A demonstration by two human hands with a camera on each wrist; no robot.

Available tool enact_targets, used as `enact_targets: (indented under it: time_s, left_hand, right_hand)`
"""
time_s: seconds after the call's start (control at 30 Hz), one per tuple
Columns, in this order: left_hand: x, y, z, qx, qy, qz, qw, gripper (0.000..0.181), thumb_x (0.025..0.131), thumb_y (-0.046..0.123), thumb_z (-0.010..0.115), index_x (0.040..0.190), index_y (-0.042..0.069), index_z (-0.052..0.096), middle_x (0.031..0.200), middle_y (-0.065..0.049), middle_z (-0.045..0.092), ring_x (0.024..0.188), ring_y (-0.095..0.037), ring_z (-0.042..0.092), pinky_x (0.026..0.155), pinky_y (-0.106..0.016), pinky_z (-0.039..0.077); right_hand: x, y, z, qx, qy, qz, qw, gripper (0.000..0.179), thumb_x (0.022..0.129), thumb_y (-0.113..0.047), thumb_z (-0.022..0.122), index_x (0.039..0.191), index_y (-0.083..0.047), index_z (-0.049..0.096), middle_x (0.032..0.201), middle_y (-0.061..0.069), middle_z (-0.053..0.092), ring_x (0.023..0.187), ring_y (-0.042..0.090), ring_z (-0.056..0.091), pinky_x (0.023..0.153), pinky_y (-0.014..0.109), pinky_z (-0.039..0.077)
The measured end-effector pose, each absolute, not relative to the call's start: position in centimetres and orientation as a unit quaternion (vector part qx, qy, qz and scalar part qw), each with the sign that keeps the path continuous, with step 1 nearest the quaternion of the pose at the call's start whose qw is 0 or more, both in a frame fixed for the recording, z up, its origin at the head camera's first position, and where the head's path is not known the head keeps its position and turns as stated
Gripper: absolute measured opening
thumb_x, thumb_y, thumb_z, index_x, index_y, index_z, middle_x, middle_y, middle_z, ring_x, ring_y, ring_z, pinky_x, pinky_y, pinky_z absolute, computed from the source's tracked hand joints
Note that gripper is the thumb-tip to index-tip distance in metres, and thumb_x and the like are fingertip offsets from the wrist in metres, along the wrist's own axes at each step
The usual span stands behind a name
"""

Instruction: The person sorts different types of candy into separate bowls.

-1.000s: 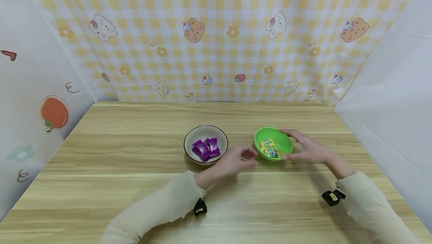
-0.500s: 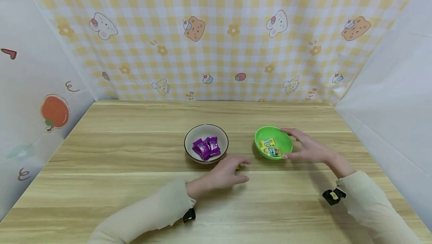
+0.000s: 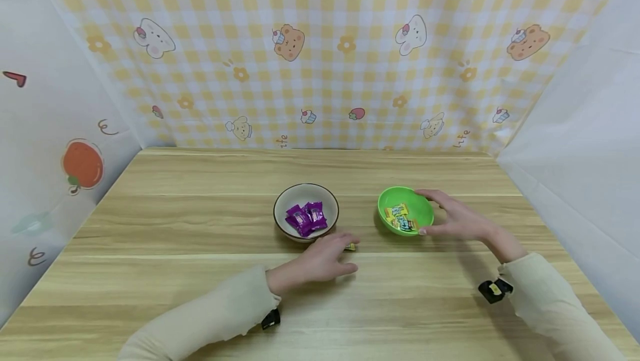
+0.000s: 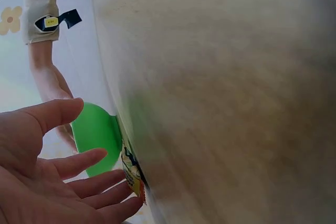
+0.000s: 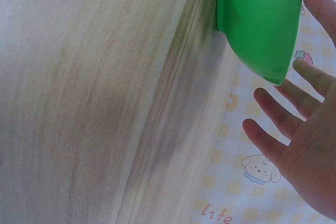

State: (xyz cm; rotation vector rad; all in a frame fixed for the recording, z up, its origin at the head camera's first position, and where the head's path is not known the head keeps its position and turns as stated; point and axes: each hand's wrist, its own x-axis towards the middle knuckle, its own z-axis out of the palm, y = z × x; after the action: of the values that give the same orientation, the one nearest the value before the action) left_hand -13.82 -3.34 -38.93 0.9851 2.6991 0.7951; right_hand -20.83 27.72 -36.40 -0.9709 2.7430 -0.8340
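My left hand point(image 3: 322, 258) lies low over the table, thumb and fingers spread apart. Right at its fingertips is a yellow wrapped candy point(image 3: 351, 247) on the wood, partly covered by the hand; the left wrist view shows the candy point(image 4: 131, 169) beside the ring and little fingers. A green bowl point(image 3: 419, 205) holds several yellow wrapped candies point(image 3: 400, 217). My right hand point(image 3: 457, 219) spans that bowl's right side, thumb at the near rim and fingers at the far rim. In the right wrist view its fingers look loosely extended beside the green bowl point(image 5: 262, 19).
Behind the left hand stands a white bowl point(image 3: 285, 197) with a dark rim, holding several purple wrapped candies point(image 3: 306, 218). All this is on a wooden table point(image 3: 200, 194). A yellow checked cloth point(image 3: 320, 83) hangs at the back, white sheets point(image 3: 575, 128) at both sides.
My left hand has drawn back from the green bowl, moving left and toward me, and its fingers have spread. The yellow candy has come into view beside it. The right hand stays at the bowl.
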Motion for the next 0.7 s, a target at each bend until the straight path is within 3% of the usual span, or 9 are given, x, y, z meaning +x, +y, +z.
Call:
enact_targets:
  time_s: [0.13, 0.37, 0.7]
  left_hand:
    - [-13.89, -3.28, -38.99, 0.338, 0.898, 0.272, 0.073, 0.043, 0.080, 0.020, 0.064, 0.118, 0.002, 0.053, 0.117, -0.008, 0.054, 0.108, -0.020, 0.048, 0.092, -0.030, 0.035]
    - [-13.96, -2.97, -39.17, 0.350, 0.901, 0.249, 0.058, 0.032, 0.074, 0.010, 0.067, 0.105, 0.004, 0.061, 0.097, -0.003, 0.061, 0.087, -0.011, 0.054, 0.076, -0.023, 0.042]
    - [-13.77, -3.02, -39.23, 0.382, 0.907, 0.174, 0.038, 0.013, 0.072, 0.011, 0.068, 0.085, 0.011, 0.065, 0.075, 0.006, 0.049, 0.070, -0.007, 0.045, 0.064, -0.020, 0.038]
  right_hand:
    - [-20.84, 27.74, -36.42, -0.318, 0.905, -0.277, 0.060, 0.082, 0.071, -0.037, 0.073, 0.133, -0.002, 0.032, 0.127, 0.020, 0.039, 0.113, 0.036, 0.037, 0.090, 0.057, 0.028]
    - [-20.73, 27.64, -36.24, -0.314, 0.905, -0.279, 0.067, 0.083, 0.071, -0.036, 0.073, 0.134, -0.003, 0.031, 0.128, 0.019, 0.038, 0.115, 0.036, 0.036, 0.090, 0.056, 0.028]
    - [-20.64, 27.65, -36.10, -0.322, 0.900, -0.287, 0.070, 0.082, 0.071, -0.033, 0.073, 0.134, -0.003, 0.030, 0.129, 0.019, 0.037, 0.115, 0.036, 0.036, 0.089, 0.057, 0.028]
